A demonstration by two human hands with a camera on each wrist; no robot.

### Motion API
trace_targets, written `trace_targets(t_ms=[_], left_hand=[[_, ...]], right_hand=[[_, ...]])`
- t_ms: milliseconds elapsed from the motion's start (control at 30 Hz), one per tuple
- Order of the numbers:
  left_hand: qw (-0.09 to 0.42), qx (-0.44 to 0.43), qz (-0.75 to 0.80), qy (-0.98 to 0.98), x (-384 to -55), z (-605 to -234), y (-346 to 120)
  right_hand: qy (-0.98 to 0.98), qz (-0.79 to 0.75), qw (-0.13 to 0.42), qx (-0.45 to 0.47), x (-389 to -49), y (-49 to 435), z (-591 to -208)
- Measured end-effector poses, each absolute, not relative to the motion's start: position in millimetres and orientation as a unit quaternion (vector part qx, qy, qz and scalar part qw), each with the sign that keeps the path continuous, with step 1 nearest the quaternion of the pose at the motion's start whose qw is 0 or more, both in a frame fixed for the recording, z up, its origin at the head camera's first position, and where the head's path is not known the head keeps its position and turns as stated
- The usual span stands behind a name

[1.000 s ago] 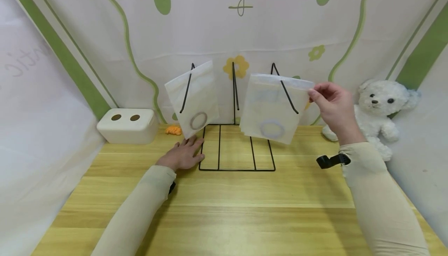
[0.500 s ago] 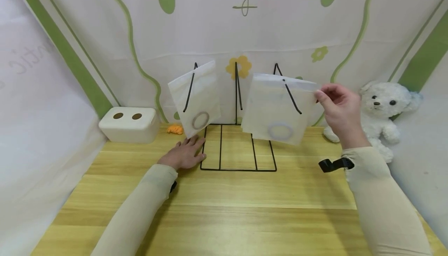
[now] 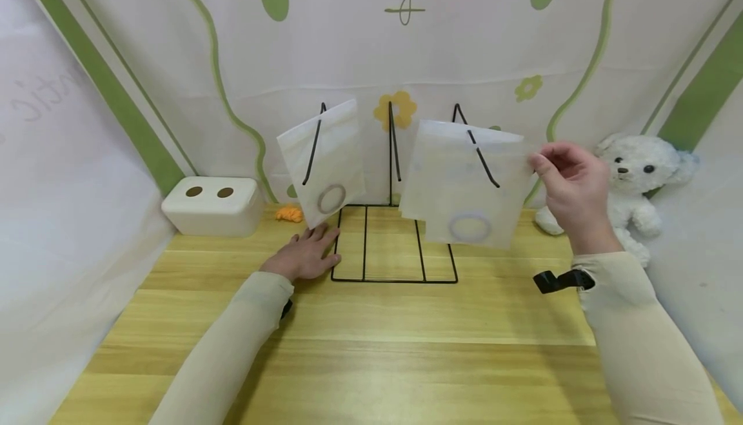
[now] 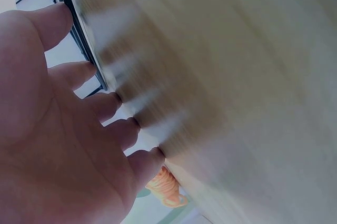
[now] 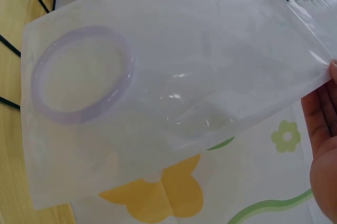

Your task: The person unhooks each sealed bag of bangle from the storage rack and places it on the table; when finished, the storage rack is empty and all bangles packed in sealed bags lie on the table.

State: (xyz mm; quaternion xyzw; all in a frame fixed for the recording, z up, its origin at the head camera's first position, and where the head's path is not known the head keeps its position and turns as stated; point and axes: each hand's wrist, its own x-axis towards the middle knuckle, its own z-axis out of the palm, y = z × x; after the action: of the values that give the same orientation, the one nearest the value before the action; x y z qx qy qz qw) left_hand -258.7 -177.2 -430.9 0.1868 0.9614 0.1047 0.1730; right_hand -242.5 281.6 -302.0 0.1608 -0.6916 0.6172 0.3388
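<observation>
My right hand (image 3: 577,189) pinches the upper right corner of a translucent plastic bag (image 3: 449,183) with a pale lavender bangle (image 5: 129,69) inside. The bag still has a prong of the black wire rack (image 3: 395,281) through its top. Behind it on the same prong hangs another translucent bag (image 3: 413,186), mostly covered. A third bag (image 3: 342,154), holding a brownish bangle (image 3: 331,199), hangs from the left prong. My left hand (image 3: 302,257) lies palm down with fingers spread, at the left edge of the rack's base; in the left wrist view its fingertips meet the wood.
A white box (image 3: 211,209) with two round holes stands at the back left, beside a small orange bundle (image 3: 289,213). To the right sits a white teddy bear (image 3: 629,186). The rack's middle prong (image 3: 393,141) has no bag on it. A patterned white cloth (image 3: 493,38) rises behind.
My right hand has drawn the front bag rightward and toward me along the prong, baring more of the bag behind. My left hand stays at the rack's base.
</observation>
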Motion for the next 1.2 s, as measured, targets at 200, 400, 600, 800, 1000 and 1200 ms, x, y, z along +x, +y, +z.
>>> trace_targets(t_ms=[200, 400, 600, 800, 1000, 1200], left_hand=[[0.175, 0.187, 0.106, 0.961, -259, -432, -178], [0.173, 0.188, 0.106, 0.961, -260, -432, -178], [0.173, 0.189, 0.105, 0.961, -260, -433, -178], [0.177, 0.192, 0.12, 0.958, -259, -430, -179], [0.175, 0.197, 0.127, 0.956, -261, -434, -182], [0.177, 0.193, 0.126, 0.957, -264, -437, -182]], right_hand=[[-0.697, 0.601, 0.355, 0.166, -237, 281, -304], [-0.693, 0.598, 0.371, 0.158, -233, 280, -310], [-0.687, 0.597, 0.383, 0.159, -227, 280, -316], [-0.672, 0.612, 0.385, 0.159, -219, 278, -319], [-0.65, 0.631, 0.391, 0.162, -212, 276, -322], [-0.633, 0.649, 0.392, 0.155, -205, 275, -325]])
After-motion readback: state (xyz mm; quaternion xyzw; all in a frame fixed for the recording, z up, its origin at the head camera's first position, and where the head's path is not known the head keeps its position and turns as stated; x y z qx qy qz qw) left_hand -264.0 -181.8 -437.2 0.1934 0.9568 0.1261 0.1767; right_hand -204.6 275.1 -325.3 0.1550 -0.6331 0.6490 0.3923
